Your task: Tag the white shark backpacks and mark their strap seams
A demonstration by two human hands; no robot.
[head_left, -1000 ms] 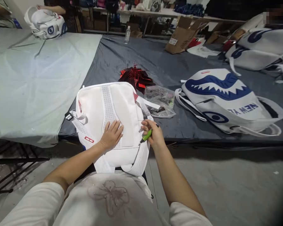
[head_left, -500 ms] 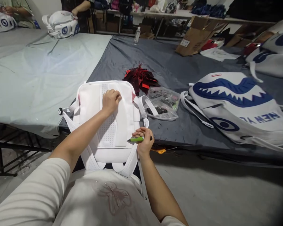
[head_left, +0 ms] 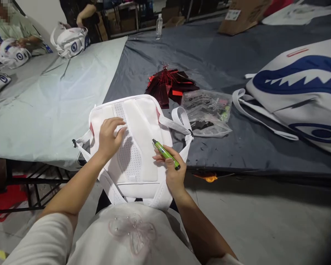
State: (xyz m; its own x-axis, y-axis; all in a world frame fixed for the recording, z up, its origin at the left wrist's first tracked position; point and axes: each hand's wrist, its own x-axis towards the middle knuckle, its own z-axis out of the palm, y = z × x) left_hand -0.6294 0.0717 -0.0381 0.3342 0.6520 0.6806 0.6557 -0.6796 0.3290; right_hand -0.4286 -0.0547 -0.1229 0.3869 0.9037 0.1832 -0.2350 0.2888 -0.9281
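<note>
White backpack (head_left: 147, 125), contents hidden, clear bag (head_left: 209, 110) holding black piece (head_left: 200, 125)

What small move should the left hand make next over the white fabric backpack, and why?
I'd probably lower the left hand flat onto the white fabric backpack to steady it: the backpack overhangs the edge of the dark-sheeted table, and the right hand is occupied, holding the slim green pen-like tool above the back panel.
</note>
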